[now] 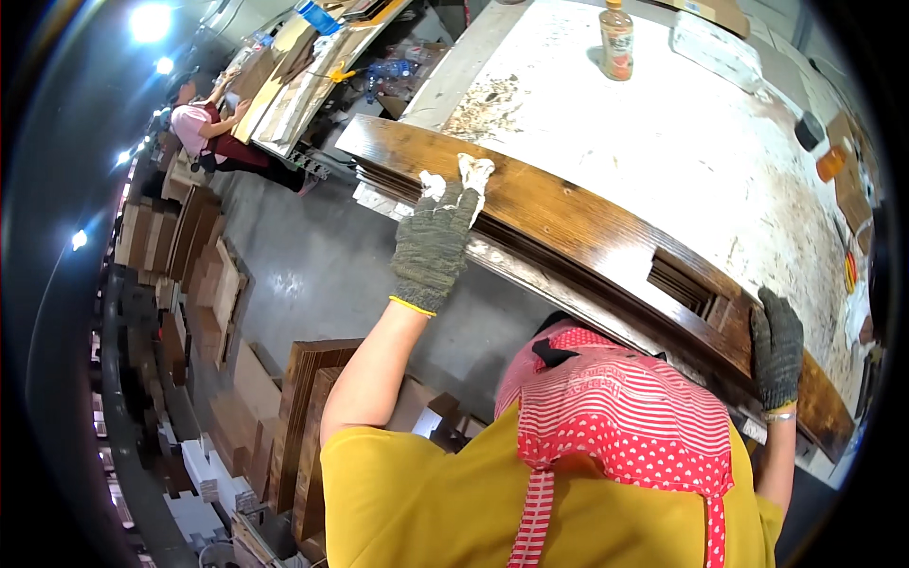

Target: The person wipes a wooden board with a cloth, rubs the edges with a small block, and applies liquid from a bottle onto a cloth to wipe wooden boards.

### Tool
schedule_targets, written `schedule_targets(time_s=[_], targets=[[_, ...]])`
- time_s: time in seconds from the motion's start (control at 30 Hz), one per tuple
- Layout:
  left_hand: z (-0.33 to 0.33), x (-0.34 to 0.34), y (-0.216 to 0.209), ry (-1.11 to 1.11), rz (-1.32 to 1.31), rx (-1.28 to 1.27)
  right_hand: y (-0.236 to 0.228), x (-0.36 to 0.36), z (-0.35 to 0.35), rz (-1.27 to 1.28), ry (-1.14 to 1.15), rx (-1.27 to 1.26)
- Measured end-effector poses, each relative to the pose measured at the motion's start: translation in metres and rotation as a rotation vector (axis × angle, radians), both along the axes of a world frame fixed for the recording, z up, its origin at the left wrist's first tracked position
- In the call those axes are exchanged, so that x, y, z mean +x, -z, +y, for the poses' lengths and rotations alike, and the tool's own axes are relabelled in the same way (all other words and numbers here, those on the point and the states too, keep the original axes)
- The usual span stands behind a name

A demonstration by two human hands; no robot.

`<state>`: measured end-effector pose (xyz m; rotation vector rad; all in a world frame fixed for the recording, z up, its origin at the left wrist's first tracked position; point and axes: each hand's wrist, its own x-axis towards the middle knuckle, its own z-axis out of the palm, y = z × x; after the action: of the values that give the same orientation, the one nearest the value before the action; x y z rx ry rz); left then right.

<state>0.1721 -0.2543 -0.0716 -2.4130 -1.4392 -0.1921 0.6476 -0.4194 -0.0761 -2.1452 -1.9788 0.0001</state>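
In the head view, which is our only view, the brown wooden board (pixel 568 216) lies on top of a pile, along the near edge of the white table (pixel 606 133). Our left hand (pixel 433 248), in a dark gray glove, pinches a white rag (pixel 476 172) in its fingertips, at the near edge of the board, toward its left end. Our right hand (pixel 778 350), in a glove too, rests on the board near its right end. Its fingers lie flat and close together, and we see nothing held in it.

We think the work on this board is partly done. Its top is brown and shiny, and the square hole (pixel 684 284) is cut in it. The right end looks patchy, but we cannot tell if that part needs more rubbing. The lower boards (pixel 386 184) are mostly covered, so we cannot tell if they are done or left to do.

Now we count. We have two gloved hands, one top board and one square hole. White cloth shows in two bits, and we cannot tell if it is one rag or two. We see several lower boards, too tightly packed to count. On the table stand one juice bottle (pixel 617 43) and one white box (pixel 717 52). One other person (pixel 213 137) is far off, at the upper left.
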Motion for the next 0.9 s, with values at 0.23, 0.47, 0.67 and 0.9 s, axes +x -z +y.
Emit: schedule_targets(time_s=[0.23, 0.47, 0.67, 0.9], targets=[[0.043, -0.063, -0.005, 0.006, 0.044, 0.073, 0.001, 0.000, 0.001, 0.036, 0.007, 0.016], [0.072, -0.101, -0.025, -0.142, 0.124, 0.009, 0.004, 0.006, 0.004, 0.104, 0.014, 0.024], [0.051, -0.073, -0.006, 0.076, 0.050, 0.024, 0.009, 0.015, -0.004, 0.119, 0.084, -0.024], [0.098, -0.137, -0.004, 0.038, -0.035, 0.017, 0.017, 0.026, -0.013, 0.113, 0.098, -0.035]])
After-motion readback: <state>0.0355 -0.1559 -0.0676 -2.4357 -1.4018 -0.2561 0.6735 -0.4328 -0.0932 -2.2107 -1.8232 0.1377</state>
